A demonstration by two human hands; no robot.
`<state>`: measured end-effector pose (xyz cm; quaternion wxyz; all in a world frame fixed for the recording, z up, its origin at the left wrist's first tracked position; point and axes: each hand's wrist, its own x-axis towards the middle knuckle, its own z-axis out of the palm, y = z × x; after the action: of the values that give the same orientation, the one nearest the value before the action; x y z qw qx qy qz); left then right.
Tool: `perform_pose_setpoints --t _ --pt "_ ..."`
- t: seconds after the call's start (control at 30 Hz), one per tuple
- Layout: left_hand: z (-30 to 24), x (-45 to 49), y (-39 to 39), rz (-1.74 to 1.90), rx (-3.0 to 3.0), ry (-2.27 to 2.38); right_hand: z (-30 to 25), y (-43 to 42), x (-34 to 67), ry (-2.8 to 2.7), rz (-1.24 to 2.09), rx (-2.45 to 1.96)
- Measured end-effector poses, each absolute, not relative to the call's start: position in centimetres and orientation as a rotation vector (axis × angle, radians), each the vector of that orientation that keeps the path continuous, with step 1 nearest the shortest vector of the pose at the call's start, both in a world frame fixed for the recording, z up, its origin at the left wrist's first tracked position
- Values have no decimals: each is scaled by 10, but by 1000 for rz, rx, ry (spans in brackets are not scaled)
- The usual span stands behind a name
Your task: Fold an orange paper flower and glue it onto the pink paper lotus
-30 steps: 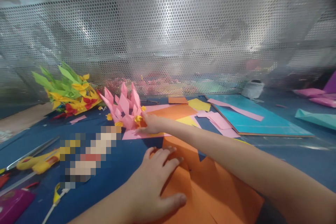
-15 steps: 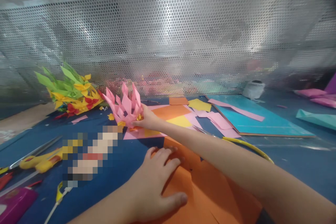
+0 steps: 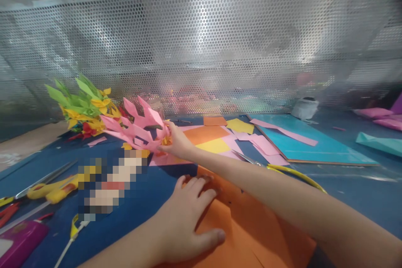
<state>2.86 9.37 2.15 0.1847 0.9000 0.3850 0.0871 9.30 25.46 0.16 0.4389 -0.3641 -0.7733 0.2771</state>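
Observation:
My right hand (image 3: pixel 176 141) reaches across the table and grips the base of a pink folded-paper flower (image 3: pixel 135 127) with a yellow-orange centre, tipping it so its petals point left. My left hand (image 3: pixel 185 217) lies flat, fingers spread, on a large orange paper sheet (image 3: pixel 251 234) near me. Under the flower lies a flat pink sheet (image 3: pixel 166 159).
A green, yellow and red paper flower cluster (image 3: pixel 83 109) stands at the back left. Yellow-handled scissors (image 3: pixel 47 186) lie at the left, another pair (image 3: pixel 270 166) under my right arm. Orange, yellow and pink sheets (image 3: pixel 216 140), a cyan board (image 3: pixel 301 142) and a perforated metal screen (image 3: pixel 201 46) are behind.
My right hand took hold of the pink flower at its base and tilted it over to the left. My left hand stayed pressed on the orange sheet.

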Motion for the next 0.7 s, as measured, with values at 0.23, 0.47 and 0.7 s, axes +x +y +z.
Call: perform_pose_setpoints --t 0.23,0.47,0.7 --pt "19 29 92 250 2531 1112 12 275 93 -1976 708 -1027" --pt "19 27 94 254 2540 1091 9 268 99 -1950 671 -1215" --pt "13 27 93 357 2503 1146 15 233 131 -1994 711 -1290"
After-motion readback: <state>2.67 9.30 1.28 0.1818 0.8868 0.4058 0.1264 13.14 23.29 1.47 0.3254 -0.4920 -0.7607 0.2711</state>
